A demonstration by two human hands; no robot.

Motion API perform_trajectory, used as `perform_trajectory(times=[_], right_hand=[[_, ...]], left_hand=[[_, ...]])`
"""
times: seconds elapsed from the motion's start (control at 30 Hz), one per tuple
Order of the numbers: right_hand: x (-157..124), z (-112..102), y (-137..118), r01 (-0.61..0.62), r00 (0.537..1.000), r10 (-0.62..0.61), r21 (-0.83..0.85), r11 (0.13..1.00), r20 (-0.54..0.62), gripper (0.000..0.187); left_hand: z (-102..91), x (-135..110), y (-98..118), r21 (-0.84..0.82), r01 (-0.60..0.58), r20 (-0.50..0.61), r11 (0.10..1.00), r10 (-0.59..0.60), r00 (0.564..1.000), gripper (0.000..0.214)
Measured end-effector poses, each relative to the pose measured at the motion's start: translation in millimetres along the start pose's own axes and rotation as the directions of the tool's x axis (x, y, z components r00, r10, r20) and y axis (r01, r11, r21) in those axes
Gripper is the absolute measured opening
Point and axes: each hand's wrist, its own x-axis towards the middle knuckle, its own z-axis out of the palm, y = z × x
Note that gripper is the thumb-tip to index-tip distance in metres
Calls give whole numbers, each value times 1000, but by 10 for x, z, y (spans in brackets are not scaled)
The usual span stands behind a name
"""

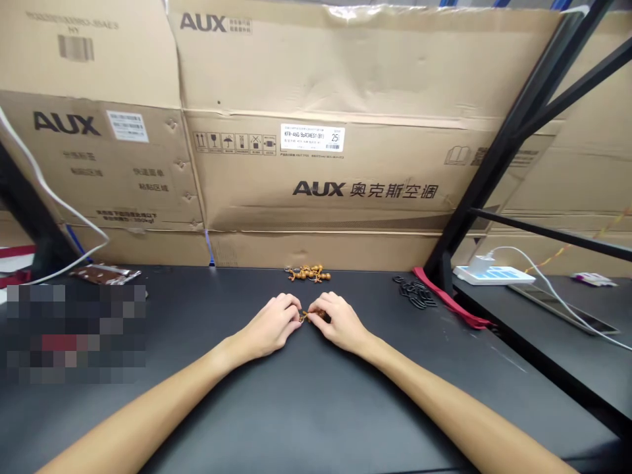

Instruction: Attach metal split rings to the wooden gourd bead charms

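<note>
My left hand (277, 322) and my right hand (340, 320) meet above the middle of the black table (316, 408), fingertips bent inward. Between them is a small brown-orange beaded charm (305, 316), mostly covered by the fingers. My right hand is closed around its beaded part. The fingers of my left hand pinch its other end, where a small light-coloured bit shows. Just beyond the hands lies a little pile of similar beaded charms (311, 272), with round tan beads and orange cord.
Black loops (415, 291) lie at right beside a red strap (451, 303). Cardboard boxes (316, 210) wall off the back. A black metal frame post (498, 158) rises at right, near a white power strip (494, 274). A brown packet (106, 274) and white cable (54, 174) are at left.
</note>
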Motion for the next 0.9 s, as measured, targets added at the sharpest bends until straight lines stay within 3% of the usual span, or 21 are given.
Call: perform_trajectory(times=[0.1,0.43,0.67,0.9], right_hand=[[6,7,23,-23,1000,23,-4,1000,2,8],[-25,-45,-93,101,991,-115,178,979,68,10],[-12,-1,-46,-35,999,33,41,999,32,12],[-1,8,-34,-95,995,95,-15,995,4,12]], left_hand=[[-20,5,19,-44,-16,13,999,17,1000,14],[1,-16,15,35,8,-34,999,-7,999,17],[5,-2,-6,-45,-9,-15,999,8,1000,17],[-8,4,-15,-120,-7,-6,993,6,1000,15]])
